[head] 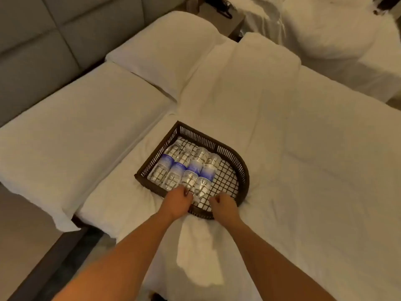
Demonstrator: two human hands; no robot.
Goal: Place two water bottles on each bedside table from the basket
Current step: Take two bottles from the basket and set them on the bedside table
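Since all four water bottles (184, 170) lie in the basket (236, 161) at the centre of the frame, the task looks to be at its very start: nothing appears to have been carried to a bedside table, and both pairs are left to deliver. The basket sits on the white bed (303, 170), just below the pillows (86, 127) that fill the left and upper middle of the frame. Its bottles lie flat, side by side and touching, packed against the straight left wall, with the right part of the wire floor bare. Their long axes run in parallel from the lower left toward the upper right of the frame; which end carries the caps is too blurred to tell, though the blue labels sit about midway along each. At the basket's lower edge the left hand (179, 199) reaches in, its fingers (187, 192) curled down onto the near ends of the middle bottles, but whether they have closed round one cannot be made out. To its right, the right hand (223, 203) hangs over the rim with fingers loosely curled and holds nothing visible. A dark-topped surface at the upper middle, between the two beds, may be one bedside table (219, 18); no bottles show on it.
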